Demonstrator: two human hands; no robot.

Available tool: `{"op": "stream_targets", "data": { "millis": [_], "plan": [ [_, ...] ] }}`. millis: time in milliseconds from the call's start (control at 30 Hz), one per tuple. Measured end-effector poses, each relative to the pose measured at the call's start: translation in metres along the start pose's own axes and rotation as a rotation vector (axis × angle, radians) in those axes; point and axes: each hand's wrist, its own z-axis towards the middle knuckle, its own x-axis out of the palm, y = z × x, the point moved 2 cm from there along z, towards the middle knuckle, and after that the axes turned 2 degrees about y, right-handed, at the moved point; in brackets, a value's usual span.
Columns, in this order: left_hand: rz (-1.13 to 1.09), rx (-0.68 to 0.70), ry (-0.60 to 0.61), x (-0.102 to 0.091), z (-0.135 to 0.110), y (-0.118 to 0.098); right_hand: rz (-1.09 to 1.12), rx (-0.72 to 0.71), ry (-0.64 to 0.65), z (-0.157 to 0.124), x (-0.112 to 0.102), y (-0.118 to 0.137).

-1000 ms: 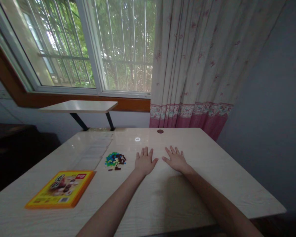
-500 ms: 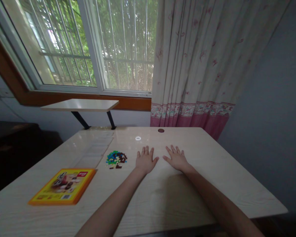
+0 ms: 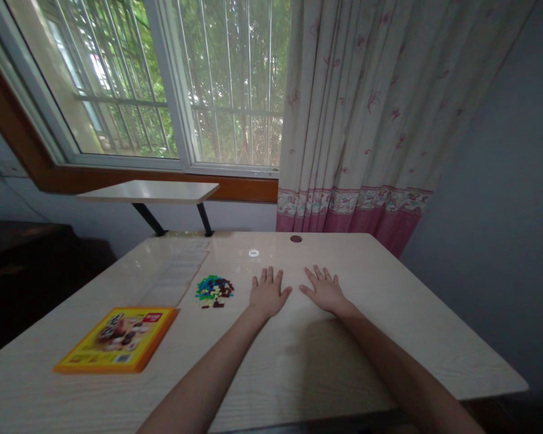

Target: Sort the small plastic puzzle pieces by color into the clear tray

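resting flat and spread open on the table [image 3: 389,313], the left hand [image 3: 266,295] and right hand [image 3: 324,292] hold nothing, and the pile of tiny bricks [image 3: 214,290] just beside the left hand lies loose, maybe with none joined yet, the yellow box [image 3: 117,339] untouched farther left.

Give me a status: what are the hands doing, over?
Open, empty: left hand and right hand, flat on table. Loose brick pile left of them, untouched. Nothing in between; yellow box farther left.

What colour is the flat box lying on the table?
The flat box is yellow with an orange rim; the head view shows it best.
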Motion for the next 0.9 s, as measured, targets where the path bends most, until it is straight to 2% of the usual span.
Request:
{"op": "stream_targets", "data": {
  "millis": [400, 500, 600, 667, 767, 900],
  "plan": [
    [-0.02, -0.001, 0.033, 0.001, 0.002, 0.001, -0.002, 0.006, 0.006, 0.0, 0.0, 0.0],
    [-0.055, 0.026, 0.091, -0.007, 0.004, 0.004, -0.001, 0.007, -0.001, 0.0, 0.001, 0.0],
    [-0.111, 0.111, 0.159, -0.023, 0.003, 0.013, -0.004, 0.009, 0.005, 0.0, 0.001, 0.0],
    [-0.125, 0.113, 0.076, -0.038, 0.001, 0.024, 0.0, 0.011, 0.008, 0.0, 0.0, 0.0],
    [-0.069, -0.04, -0.113, -0.057, -0.007, 0.052, 0.001, 0.01, 0.006, 0.0, 0.0, 0.0],
    [0.005, -0.207, -0.228, -0.065, -0.02, 0.093, -0.003, 0.002, -0.005, 0.0, 0.001, 0.0]
  ]
}}
